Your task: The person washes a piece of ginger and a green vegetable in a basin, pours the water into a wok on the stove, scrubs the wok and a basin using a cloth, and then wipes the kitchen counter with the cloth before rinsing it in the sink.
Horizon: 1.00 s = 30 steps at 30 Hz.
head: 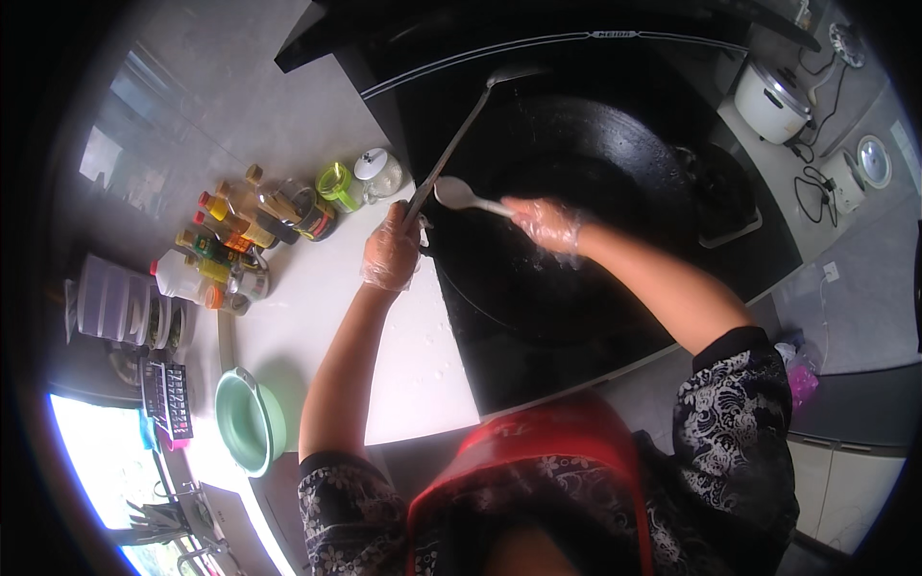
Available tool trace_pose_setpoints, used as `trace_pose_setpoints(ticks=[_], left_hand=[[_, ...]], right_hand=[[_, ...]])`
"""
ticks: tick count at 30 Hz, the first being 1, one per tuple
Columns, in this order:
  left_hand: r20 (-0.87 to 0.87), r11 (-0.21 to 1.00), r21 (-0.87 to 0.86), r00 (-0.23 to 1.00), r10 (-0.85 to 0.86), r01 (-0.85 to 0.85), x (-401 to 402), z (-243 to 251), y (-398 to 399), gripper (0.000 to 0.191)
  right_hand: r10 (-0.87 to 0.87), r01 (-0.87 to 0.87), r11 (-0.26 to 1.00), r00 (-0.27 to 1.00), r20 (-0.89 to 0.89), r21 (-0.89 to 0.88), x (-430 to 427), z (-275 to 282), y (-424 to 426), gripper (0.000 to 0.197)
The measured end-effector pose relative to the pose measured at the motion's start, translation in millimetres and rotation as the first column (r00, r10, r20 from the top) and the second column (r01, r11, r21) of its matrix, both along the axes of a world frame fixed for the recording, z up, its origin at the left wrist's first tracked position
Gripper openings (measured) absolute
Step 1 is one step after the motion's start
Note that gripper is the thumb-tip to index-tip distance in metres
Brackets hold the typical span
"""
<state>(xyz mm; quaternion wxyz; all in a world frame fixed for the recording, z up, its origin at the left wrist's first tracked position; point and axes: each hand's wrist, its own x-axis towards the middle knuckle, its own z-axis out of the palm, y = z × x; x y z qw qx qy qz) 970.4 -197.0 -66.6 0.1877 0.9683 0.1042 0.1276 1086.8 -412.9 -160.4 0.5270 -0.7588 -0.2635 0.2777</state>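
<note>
My left hand (pixel 392 248), in a clear plastic glove, grips the long handle of a metal cooking utensil (pixel 461 129). Its head is tilted up over the far left of the stove, too blurred to tell whether it is a ladle or a wok turner. My right hand (pixel 544 222), gloved the same way, holds a pale spoon (pixel 455 193) by its handle. The spoon's bowl points left and lies close to the metal handle in view; whether they touch I cannot tell. Beneath both hands is a large black wok (pixel 605 126), with wet, shiny sides and a dark bottom hard to make out.
Several sauce bottles (pixel 223 216), a green-lidded jar (pixel 336 183) and a white-lidded glass jar (pixel 378 173) line the left wall. A green basin (pixel 248 425) stands at the counter's (pixel 403 360) near left. At the right are a rice cooker (pixel 772 104) and loose cords (pixel 814 194).
</note>
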Motion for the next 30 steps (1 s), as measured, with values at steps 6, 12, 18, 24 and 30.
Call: trace_pose_setpoints(ticks=[6,12,18,24,30], left_hand=[[0.056,0.996,0.078,0.998,-0.034,0.030,-3,-9,14,0.018],[0.086,0.996,0.094,0.996,-0.014,0.006,-5,-15,17,0.020],[0.023,0.997,0.076,1.000,0.006,-0.008,2,-12,14,0.021],[-0.023,0.999,0.026,0.999,0.037,-0.037,-1,-7,11,0.021],[0.018,0.999,0.004,0.998,0.052,-0.052,-4,-12,17,0.020]], right_hand=[[-0.284,0.377,0.914,0.856,0.432,-0.147,28,13,21,0.026],[-0.114,0.123,0.992,0.937,0.329,-0.006,-16,7,27,0.026],[-0.338,0.468,0.797,0.870,0.360,-0.382,40,42,19,0.053],[-0.033,0.404,0.519,0.890,0.454,-0.753,48,45,-55,0.050],[-0.226,0.391,0.715,0.914,0.338,-0.580,23,33,-25,0.029]])
